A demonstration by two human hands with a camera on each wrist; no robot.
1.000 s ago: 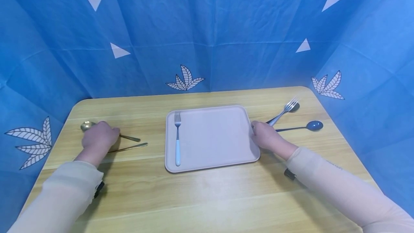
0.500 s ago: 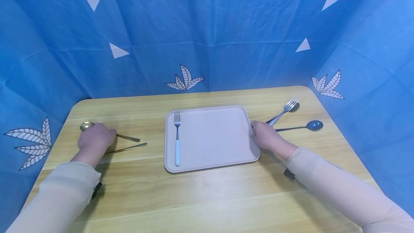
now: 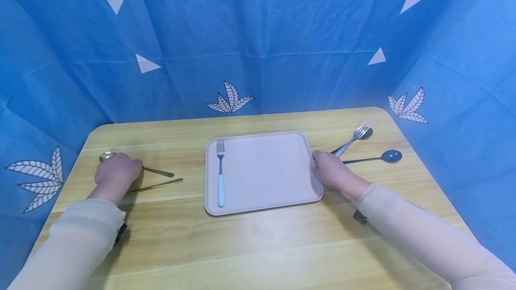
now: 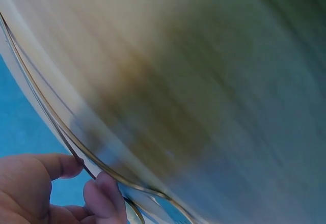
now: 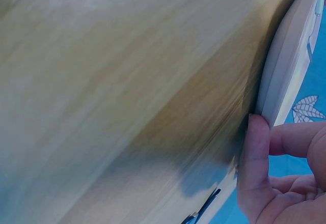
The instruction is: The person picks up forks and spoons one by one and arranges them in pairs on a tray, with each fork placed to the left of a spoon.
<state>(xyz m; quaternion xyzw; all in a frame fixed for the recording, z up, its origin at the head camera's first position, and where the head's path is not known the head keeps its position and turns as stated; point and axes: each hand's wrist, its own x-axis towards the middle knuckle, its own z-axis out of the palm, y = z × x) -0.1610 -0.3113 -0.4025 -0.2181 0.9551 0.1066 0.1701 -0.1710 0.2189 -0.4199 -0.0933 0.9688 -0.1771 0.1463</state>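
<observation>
The left hand (image 3: 118,172) pinched the handle of a gold-coloured spoon (image 3: 160,172), thumb and fingers (image 4: 104,196) almost together. The spoon was at the left of the worktop (image 3: 258,245), its bowl to the far left, its handle slanting rightwards and nearer, roughly towards the tray (image 3: 266,169), which lay well apart to the right. A second gold-coloured utensil (image 3: 159,185) lay just nearer, its head hidden. The right hand (image 3: 332,169) gripped the tray's right rim between thumb and fingers; a blue-handled fork (image 3: 221,187) lay front-to-back along the tray's left side.
</observation>
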